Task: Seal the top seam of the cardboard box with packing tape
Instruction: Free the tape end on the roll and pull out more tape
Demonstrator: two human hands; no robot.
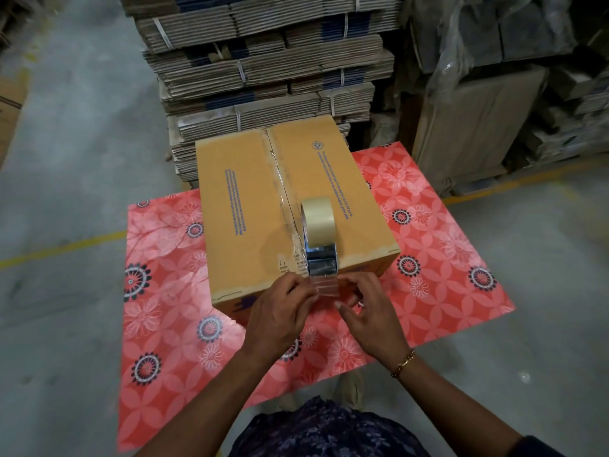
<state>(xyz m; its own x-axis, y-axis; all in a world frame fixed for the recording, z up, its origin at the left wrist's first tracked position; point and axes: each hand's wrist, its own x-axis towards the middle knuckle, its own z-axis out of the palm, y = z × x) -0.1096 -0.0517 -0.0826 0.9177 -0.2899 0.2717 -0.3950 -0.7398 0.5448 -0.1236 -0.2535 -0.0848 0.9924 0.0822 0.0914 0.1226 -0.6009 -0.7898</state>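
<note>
Pressed clear packing tape end (326, 285) onto brown cardboard box (250, 196) front.
Fingertips of left hand (280, 311), right hand (372, 311) pinched tape; risked wrinkling, off-seam slack.

Both forearms reach forward, close together. The left hand (280, 311) and right hand (370, 308) curl, fingertips pinching, nearly touching.

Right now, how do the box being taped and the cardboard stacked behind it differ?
The cardboard box is assembled, flaps closed, while the stacked cardboard lies folded flat in strapped bundles. The box sits alone on the floral table with a tape roll on top; the stack rises behind the table. The box looks orange-tan, the stack duller brown. Both are corrugated cardboard. Both hands, left hand and right hand, work the tape end at its near edge.
</note>
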